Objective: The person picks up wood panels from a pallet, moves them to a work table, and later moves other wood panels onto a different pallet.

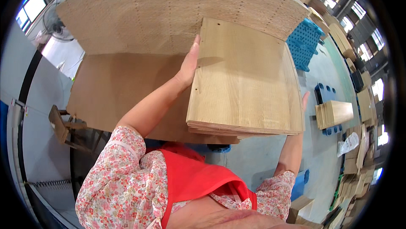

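A stack of light wood-grain boards [245, 77] lies in front of me, its lower edges slightly uneven. Small dark holes mark the top board near its left edge. My left hand [189, 65] presses flat along the stack's left side, fingers stretched toward the far end. At the right side, my right hand [305, 102] steadies the stack; only some of its fingers show past the edge, and the rest is hidden. Under the boards is a brown sheet-covered surface [127, 85]. Behind it rises a tall stack of boards [169, 9] with rows of drilled holes along their edges.
A wooden stool [63, 125] stands at the left beside grey cabinet panels [46, 89]. To the right are blue plastic crates [305, 43], a smaller board pile [334, 114] on a blue pallet [325, 93], and several board stacks [359, 161] along the far right.
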A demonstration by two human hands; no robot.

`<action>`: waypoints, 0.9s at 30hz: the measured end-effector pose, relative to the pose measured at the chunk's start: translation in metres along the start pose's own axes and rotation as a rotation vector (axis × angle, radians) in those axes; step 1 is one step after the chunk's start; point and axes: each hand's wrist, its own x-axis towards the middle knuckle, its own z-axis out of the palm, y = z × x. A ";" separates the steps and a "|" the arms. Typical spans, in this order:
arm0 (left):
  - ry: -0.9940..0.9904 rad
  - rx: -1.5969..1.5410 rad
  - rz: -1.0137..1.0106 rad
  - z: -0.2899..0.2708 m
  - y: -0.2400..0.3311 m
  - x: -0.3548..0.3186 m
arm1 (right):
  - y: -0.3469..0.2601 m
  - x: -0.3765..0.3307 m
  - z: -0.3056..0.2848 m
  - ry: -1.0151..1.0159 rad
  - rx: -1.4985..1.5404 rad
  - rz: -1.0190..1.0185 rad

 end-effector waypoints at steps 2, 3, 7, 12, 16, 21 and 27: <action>0.015 -0.002 -0.041 -0.006 -0.005 0.004 | -0.001 0.001 0.003 0.026 -0.028 -0.022; -0.007 0.002 -0.013 -0.009 -0.008 0.003 | -0.001 0.001 0.005 0.000 -0.008 -0.021; 0.093 0.189 0.062 -0.023 -0.026 -0.001 | -0.002 0.008 0.008 -0.016 -0.017 -0.020; 0.076 0.250 0.183 -0.035 -0.048 0.004 | 0.004 0.018 -0.005 0.032 -0.063 -0.106; 0.118 0.320 0.164 -0.036 -0.051 0.003 | 0.016 0.017 -0.019 0.095 -0.100 -0.160; 0.110 0.210 0.199 -0.030 -0.050 0.003 | 0.037 0.007 -0.024 0.207 -0.206 -0.292; 0.102 0.581 0.294 -0.033 -0.041 -0.015 | 0.088 -0.011 -0.004 0.304 -0.490 -0.434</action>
